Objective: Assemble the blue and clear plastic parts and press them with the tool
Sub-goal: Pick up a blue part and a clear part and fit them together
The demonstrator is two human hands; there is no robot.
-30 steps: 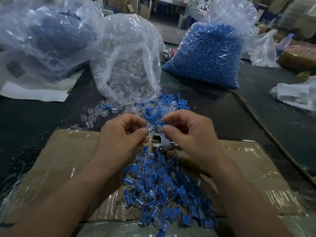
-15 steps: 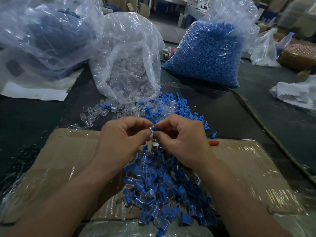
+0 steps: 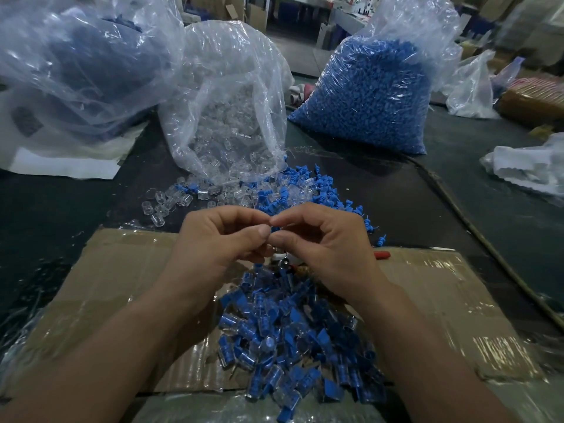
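Note:
My left hand and my right hand meet fingertip to fingertip above the cardboard, each pinching a small part that the fingers almost fully hide. Just below them lies the metal pressing tool with a red handle end showing to the right. A heap of assembled blue-and-clear pieces covers the cardboard between my forearms. Loose clear caps and loose blue plugs lie scattered on the dark table beyond my hands.
A taped cardboard sheet lies on the dark table. Behind stand an open bag of clear caps, a full bag of blue plugs and a big crumpled bag at left. A cord runs along the right.
My hands came together from slightly apart, and the right hand slid left, uncovering the red handle end. The fingertips now touch around the small parts.

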